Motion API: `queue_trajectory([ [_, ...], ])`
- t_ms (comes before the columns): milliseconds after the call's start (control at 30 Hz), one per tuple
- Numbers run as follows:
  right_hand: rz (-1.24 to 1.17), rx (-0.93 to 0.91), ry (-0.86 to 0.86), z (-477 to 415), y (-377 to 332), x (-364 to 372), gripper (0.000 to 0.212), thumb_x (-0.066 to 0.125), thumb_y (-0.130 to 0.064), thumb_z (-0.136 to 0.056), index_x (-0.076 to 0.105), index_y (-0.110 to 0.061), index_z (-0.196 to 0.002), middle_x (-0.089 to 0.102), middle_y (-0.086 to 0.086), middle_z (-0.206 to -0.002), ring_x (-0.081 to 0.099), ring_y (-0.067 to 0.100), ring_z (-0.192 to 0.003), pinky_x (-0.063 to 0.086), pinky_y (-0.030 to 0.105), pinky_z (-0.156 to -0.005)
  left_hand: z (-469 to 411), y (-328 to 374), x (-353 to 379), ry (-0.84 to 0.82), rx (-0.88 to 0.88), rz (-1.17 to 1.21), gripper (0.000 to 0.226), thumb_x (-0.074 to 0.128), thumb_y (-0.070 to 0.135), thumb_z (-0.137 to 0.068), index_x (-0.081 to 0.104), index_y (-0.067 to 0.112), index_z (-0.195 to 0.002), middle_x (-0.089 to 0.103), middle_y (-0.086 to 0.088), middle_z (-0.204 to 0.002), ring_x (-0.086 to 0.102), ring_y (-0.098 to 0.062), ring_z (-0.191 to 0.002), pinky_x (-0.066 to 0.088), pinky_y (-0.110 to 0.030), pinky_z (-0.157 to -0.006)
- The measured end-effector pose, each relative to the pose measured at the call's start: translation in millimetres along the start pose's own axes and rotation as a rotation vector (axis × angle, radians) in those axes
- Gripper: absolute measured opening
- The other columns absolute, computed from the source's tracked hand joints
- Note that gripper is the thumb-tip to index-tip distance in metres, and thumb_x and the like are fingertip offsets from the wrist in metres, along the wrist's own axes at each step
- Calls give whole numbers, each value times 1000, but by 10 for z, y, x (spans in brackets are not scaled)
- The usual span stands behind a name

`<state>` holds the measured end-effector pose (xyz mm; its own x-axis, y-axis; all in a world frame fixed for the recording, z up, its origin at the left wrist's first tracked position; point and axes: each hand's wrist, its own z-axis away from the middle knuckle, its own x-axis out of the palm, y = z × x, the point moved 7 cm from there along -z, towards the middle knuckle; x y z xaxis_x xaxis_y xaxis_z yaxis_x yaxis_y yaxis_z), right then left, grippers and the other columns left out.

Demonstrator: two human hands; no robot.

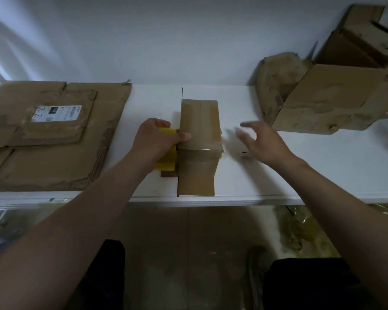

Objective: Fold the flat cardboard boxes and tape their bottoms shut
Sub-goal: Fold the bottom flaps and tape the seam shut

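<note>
Head view – one camera only, looking down over both forearms onto a white table.

Obscured items: the yellow tape roll is largely covered by the left hand, so only its lower rim and a sliver near the knuckles show. The right hand is motion-blurred. A small pale object on the table beneath it cannot be identified. The built boxes at the far right are cut off by the frame edge, and one of them is badly crumpled.

Task item: the folded box stands mid-table, close to the near edge. It is plain brown cardboard with its closed flaps facing up and a seam down the middle. Glossy tape shows across the near face and along the right of the top. A loose flap end sticks out at its right corner.

Orientation: the box's long axis runs straight away from the person, near edge to far wall.

Hands: the left hand grasps the tape roll against the box's left side, thumb laid on the top. The right hand is released, fingers spread, just right of the box and holding nothing.

Remaining stock – a stack of flat cardboard bearing a white label lies at the left.
</note>
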<state>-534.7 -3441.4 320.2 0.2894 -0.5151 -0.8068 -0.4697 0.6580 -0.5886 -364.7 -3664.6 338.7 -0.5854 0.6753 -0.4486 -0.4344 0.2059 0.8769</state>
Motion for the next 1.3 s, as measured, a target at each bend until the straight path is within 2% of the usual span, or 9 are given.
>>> queue_trajectory([
  [100,-203,-293,81,146,-547,-62,51,42,-56,-102,54,-28,-144,46,-7,-152,38,10,-141,28,30,-116,-7,9,18,-3,6,6,71,87,47,-71,55,22,-129,48,5,-122,48,-18,-110,41,-33,-87],
  [267,163,-461,-11,272,-823,402,75,36,-73,-91,43,-31,-152,29,-7,-164,19,18,-150,24,36,-118,-7,8,17,6,11,-3,69,87,47,-72,56,21,-128,51,4,-125,49,-18,-111,44,-34,-90],
  [400,282,-559,105,294,-764,556,87,70,-58,-82,36,-25,-155,29,-4,-164,17,24,-154,33,41,-116,-27,-13,13,9,0,1,68,86,48,-72,57,21,-127,50,5,-121,50,-17,-110,44,-33,-91],
  [500,288,-538,104,284,-739,579,101,85,-48,-72,34,-26,-155,28,-1,-164,16,29,-154,30,48,-120,-56,-21,10,15,1,27,67,87,47,-71,58,21,-125,52,6,-120,51,-16,-109,45,-33,-89],
  [600,294,-522,125,284,-781,549,94,77,-59,-76,37,-27,-155,32,-2,-162,19,28,-153,30,46,-121,-74,-19,29,17,2,53,65,88,45,-71,59,20,-124,54,6,-118,53,-16,-108,42,-31,-85],
  [700,182,-460,202,275,-821,501,76,67,-63,-84,47,-29,-149,41,-6,-156,27,25,-148,38,38,-111,-78,-3,46,16,5,46,65,87,45,-73,59,20,-126,53,6,-119,52,-16,-108,43,-31,-87],
  [933,256,-433,91,208,-863,551,100,87,-49,-68,36,-33,-152,31,-6,-156,23,27,-144,54,46,-89,-115,5,37,23,-4,88,63,86,41,-75,58,19,-127,53,5,-121,51,-17,-109,43,-31,-88],
  [1100,163,-477,-6,172,-801,466,94,86,-36,-67,40,-32,-149,33,-7,-157,26,26,-140,37,46,-111,-99,2,23,-10,-14,141,62,85,41,-76,58,20,-127,50,6,-118,50,-18,-109,42,-32,-88],
  [1300,90,-457,-1,47,-914,447,80,86,-27,-73,46,-28,-142,39,-5,-154,35,22,-138,33,38,-112,-14,-90,-213,-53,-74,282,26,75,32,-87,67,35,-111,59,0,-122,60,-28,-110,55,-51,-95],
])
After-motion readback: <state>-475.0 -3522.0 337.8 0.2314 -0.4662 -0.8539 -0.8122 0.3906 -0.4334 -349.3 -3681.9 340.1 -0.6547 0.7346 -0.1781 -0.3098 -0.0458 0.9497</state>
